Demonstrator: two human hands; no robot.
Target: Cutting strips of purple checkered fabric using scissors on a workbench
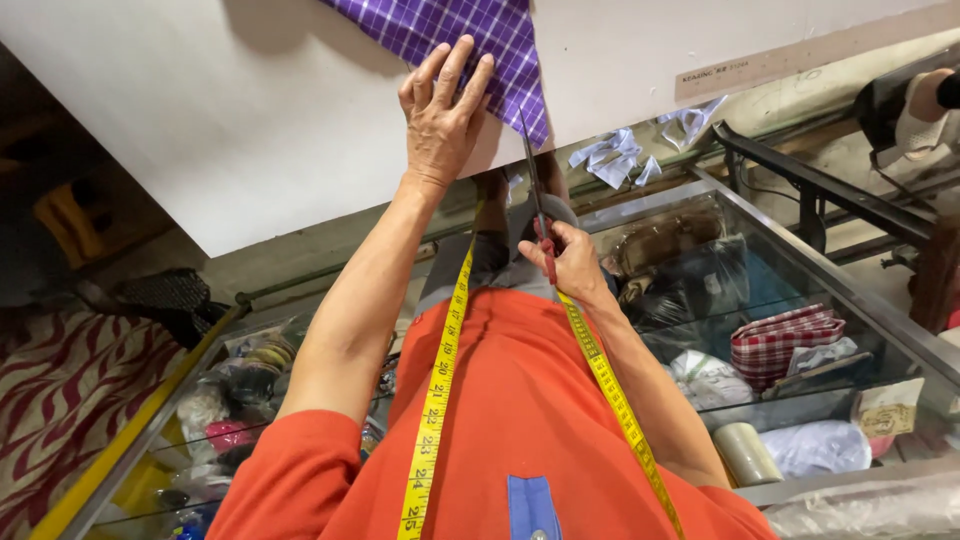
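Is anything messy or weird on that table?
Yes: small pale blue fabric scraps lie loose past the white table's edge, beside the purple checked cloth that the left hand presses and the right hand's scissors cut.

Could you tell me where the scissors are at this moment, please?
In the head view, the scissors are centre frame in the right hand, blades pointing up to the purple checked fabric under the left hand.

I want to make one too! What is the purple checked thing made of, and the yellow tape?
The purple checked piece looks like thin woven cloth, matte, lying flat under the left hand. The yellow tape seems to be soft plastic or coated fabric, since it drapes limply over the shirt.
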